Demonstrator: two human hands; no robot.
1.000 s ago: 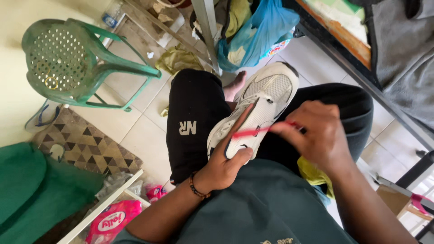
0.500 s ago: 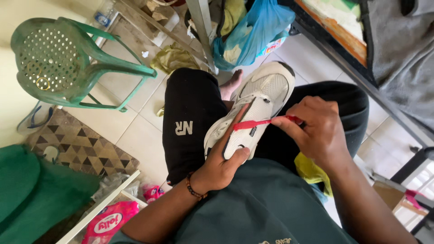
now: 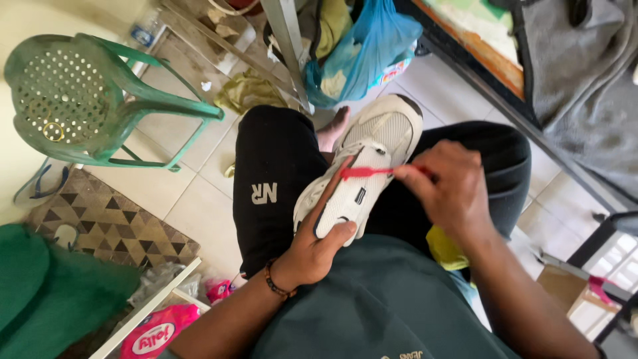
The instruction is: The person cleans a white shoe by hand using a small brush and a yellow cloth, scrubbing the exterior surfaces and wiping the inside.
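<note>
Tiled floor (image 3: 193, 199), seated person, white sneaker (image 3: 362, 169) on the lap over black trousers (image 3: 272, 173).
Left hand (image 3: 319, 249) cups the sneaker from below at the heel end, fingers wrapped round its side, gripping it; toe points away toward a blue plastic bag (image 3: 362, 56). Right hand (image 3: 452, 193) is closed, pinching a red toothbrush (image 3: 365, 173) that lies across the shoe's upper, bristle end touching the shoe near the tongue. Compared with half a second earlier: grip of both hands unchanged, shoe in the same spot on the lap, brush sits about the same place across the upper, only a slight shift. Green plastic chair (image 3: 86, 100) stands to the left, patterned mat (image 3: 113, 226) beside it.
</note>
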